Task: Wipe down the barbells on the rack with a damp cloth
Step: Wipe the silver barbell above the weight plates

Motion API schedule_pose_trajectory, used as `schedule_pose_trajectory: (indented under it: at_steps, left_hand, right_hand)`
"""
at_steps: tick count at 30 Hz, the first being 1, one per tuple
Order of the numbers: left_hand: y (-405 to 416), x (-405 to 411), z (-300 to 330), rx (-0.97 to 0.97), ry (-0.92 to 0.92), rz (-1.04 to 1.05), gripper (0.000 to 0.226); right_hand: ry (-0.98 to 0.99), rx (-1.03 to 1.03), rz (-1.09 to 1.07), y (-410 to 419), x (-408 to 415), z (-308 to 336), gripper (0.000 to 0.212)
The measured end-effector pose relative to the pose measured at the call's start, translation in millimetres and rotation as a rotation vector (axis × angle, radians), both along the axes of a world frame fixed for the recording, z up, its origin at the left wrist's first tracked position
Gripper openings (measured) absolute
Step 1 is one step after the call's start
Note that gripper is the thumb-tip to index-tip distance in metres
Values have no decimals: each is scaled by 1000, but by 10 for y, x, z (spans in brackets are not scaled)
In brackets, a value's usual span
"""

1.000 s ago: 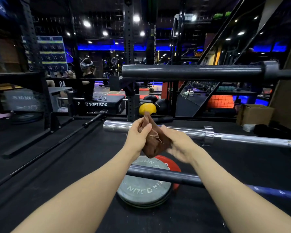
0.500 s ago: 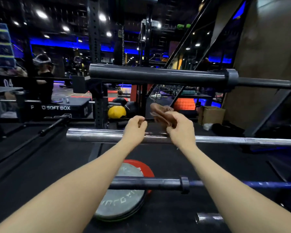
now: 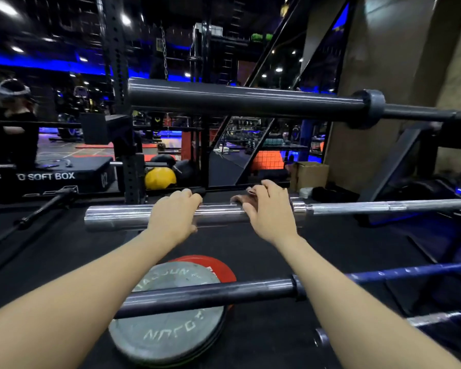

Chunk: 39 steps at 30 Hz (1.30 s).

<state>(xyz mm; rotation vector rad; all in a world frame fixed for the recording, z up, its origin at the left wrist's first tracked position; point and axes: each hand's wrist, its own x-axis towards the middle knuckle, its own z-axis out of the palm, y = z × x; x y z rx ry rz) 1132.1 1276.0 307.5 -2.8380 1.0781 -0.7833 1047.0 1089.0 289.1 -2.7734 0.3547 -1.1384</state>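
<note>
Gripping the chrome barbell (image 3: 133,216), my left hand (image 3: 172,221) curls its fingers over the sleeve; my right hand (image 3: 270,211) presses a brown cloth (image 3: 240,200) onto the same sleeve, fingers bent round both; the bar's long axis runs left to right, its free end left; a dark barbell (image 3: 237,101) hangs above, another (image 3: 210,295) below, with open gaps between.

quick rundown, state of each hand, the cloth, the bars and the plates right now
left hand: bare, fingers curled over the chrome barbell sleeve
right hand: presses the brown cloth onto the same sleeve
brown cloth: bunched under the right hand, mostly hidden
chrome barbell: horizontal, middle level
black barbell: horizontal, above, untouched
dark barbell with blue shaft: horizontal, below, untouched
grey weight plate: flat on the floor, overlapping the red plate
red weight plate: flat, mostly covered
</note>
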Motion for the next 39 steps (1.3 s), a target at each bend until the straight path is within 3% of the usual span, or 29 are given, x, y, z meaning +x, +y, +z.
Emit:
schedule_pose_trajectory:
  at_steps: [3,10,16,19,22,26,28,32,35,39]
  left_hand:
    - [21,36,4,6,9,-36,44]
    - [51,101,27,34,-35,-96,38]
    - [76,142,21,12,-66,-91,42]
    - [111,129,-15,-50,-15,-99,43]
    - [141,92,-45,-82,25,-118,46]
    - [170,79,-54,-115,56,-155,52]
    - [178,75,-90,-145,81,-172,56]
    - [237,101,-133,-169,62,-223,62]
    - [343,135,-124,-179,-26,-235,54]
    - [595,248,-145,-362,-94,-119,36]
  right_hand:
    - [-141,-37,32,-91,-95,-281,40]
    - [-357,159,36,205,51,-386,46]
    - [-235,198,130,750,332,-338,57]
    - [-144,87,180,621,244,-266,51]
    - [-132,-17,98,296,54,-227,45]
    - [-233,134,-77,22,-98,-294,43]
    - [-278,104,-114,180,22,-351,47]
    - [-158,-87,58,550,219,-305,48]
    - [-70,-153,64,339,137,-226,52]
    - [-219,-24,-143,175,56,-332,55]
